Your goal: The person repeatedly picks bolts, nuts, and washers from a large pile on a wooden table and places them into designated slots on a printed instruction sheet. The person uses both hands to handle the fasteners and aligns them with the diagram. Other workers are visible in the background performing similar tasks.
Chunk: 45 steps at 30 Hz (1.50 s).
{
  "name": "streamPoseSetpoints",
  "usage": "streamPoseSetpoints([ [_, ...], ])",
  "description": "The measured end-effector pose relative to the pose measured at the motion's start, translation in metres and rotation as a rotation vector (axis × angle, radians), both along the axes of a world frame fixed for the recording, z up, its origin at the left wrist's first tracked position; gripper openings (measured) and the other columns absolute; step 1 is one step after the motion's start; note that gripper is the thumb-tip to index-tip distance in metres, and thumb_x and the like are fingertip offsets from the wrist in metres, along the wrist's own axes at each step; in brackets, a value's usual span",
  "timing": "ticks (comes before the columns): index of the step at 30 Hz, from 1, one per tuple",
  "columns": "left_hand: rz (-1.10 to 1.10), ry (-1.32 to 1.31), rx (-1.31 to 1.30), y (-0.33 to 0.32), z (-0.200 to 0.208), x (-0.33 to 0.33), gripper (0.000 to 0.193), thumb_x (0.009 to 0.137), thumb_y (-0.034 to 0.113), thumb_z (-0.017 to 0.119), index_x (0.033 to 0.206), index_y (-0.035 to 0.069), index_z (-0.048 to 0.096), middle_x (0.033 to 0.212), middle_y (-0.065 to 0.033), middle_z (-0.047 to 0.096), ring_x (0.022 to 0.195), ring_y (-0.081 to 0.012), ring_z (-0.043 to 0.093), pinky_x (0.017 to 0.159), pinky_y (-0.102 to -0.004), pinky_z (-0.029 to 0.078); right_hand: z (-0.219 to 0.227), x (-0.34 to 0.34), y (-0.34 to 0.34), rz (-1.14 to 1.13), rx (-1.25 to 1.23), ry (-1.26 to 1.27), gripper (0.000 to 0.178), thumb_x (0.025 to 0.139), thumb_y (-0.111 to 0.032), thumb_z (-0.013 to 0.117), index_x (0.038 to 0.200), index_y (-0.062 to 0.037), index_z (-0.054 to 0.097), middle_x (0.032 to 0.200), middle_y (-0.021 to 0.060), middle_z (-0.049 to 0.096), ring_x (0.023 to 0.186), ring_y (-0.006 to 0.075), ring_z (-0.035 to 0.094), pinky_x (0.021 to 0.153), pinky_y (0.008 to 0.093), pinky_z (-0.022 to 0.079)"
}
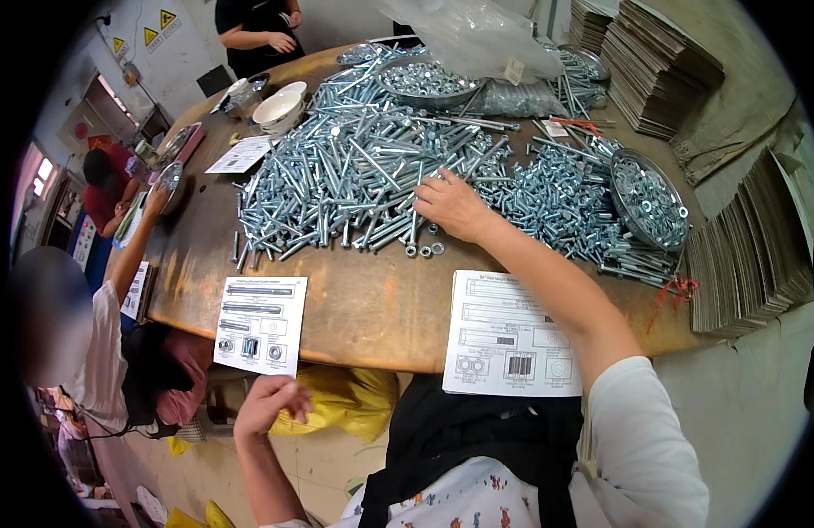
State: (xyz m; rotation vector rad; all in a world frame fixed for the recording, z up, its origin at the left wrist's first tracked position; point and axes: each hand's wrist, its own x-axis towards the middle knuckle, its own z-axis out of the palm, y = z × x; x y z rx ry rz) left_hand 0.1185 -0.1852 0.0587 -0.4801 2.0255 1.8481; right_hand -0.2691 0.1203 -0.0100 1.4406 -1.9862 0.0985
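Note:
My right hand (451,206) reaches across the round wooden table (372,308) and rests on the near edge of a big heap of long silver bolts (354,167), fingers curled onto them. A few loose nuts (425,250) lie just in front of it. My left hand (268,403) hangs below the table edge, loosely closed, beside a printed sheet (259,324) that overhangs the edge; whether it holds anything I cannot tell. A second printed sheet (510,334) lies under my right forearm.
Shorter bolts (557,202) pile up at the right beside a metal bowl of nuts (649,202); another bowl (427,81) sits at the back. Flat cardboard stacks (750,255) stand at the right. Another person (117,290) sits at the left, one (257,35) stands behind.

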Motion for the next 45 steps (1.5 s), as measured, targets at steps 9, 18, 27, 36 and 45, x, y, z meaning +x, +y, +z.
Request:
streamPoseSetpoints([
  [9, 0.089, 0.699, -0.846, 0.081, -0.032, -0.181, 0.025, 0.094, 0.021, 0.064, 0.108, 0.001, 0.069, 0.099, -0.015, 0.071, 0.088, -0.0325, 0.068, 0.077, -0.0412, 0.052, 0.018, -0.008, -0.007, 0.104, 0.119, -0.034, 0.004, 0.083, -0.015, 0.06, 0.083, -0.0145, 0.064, 0.083, 0.0018, 0.061, 0.09, 0.0208, 0.062, 0.099, 0.0421, 0.046],
  [18, 0.014, 0.783, -1.478, 0.03, -0.061, -0.272, 0.017, 0.08, 0.016, 0.073, 0.095, 0.011, 0.069, 0.098, -0.0096, 0.062, 0.098, -0.0324, 0.062, 0.079, -0.0446, 0.052, 0.077, 0.136, 0.128, -0.249, -0.403, -0.568, 0.021, 0.082, -0.004, 0.068, 0.102, -0.0077, 0.069, 0.087, 0.0067, 0.064, 0.076, 0.0253, 0.066, 0.063, 0.0341, 0.052],
  [27, 0.165, 0.844, -1.254, 0.026, -0.059, -0.288, 0.015, 0.088, 0.02, 0.069, 0.091, 0.005, 0.067, 0.081, -0.0085, 0.066, 0.071, -0.0257, 0.064, 0.064, -0.039, 0.051, 0.048, 0.205, 0.162, -0.372, -0.493, -0.949, 0.008, 0.077, -0.004, 0.075, 0.082, -0.005, 0.069, 0.081, 0.0078, 0.069, 0.077, 0.0245, 0.067, 0.067, 0.0337, 0.053],
  [36, 0.172, 0.518, -0.018, 0.112, -0.01, -0.186, 0.008, 0.091, 0.011, 0.069, 0.093, 0.005, 0.064, 0.08, 0.0003, 0.064, 0.071, -0.0055, 0.058, 0.065, -0.0225, 0.046, 0.02, 0.201, 0.151, -0.284, -0.378, -0.652, 0.015, 0.074, -0.005, 0.077, 0.087, -0.0103, 0.072, 0.087, 0.0037, 0.071, 0.081, 0.0231, 0.068, 0.069, 0.0329, 0.054],
  [45, -0.359, 0.737, -0.146, 0.211, -0.052, -0.106, 0.012, 0.082, 0.004, 0.072, 0.093, 0.005, 0.066, 0.093, -0.0071, 0.068, 0.087, -0.0221, 0.062, 0.073, -0.0324, 0.049, 0.024, 0.272, 0.14, -0.27, -0.51, -1.022, 0.023, 0.076, -0.004, 0.077, 0.098, -0.0054, 0.071, 0.09, 0.0099, 0.07, 0.077, 0.0269, 0.069, 0.065, 0.0341, 0.054],
])
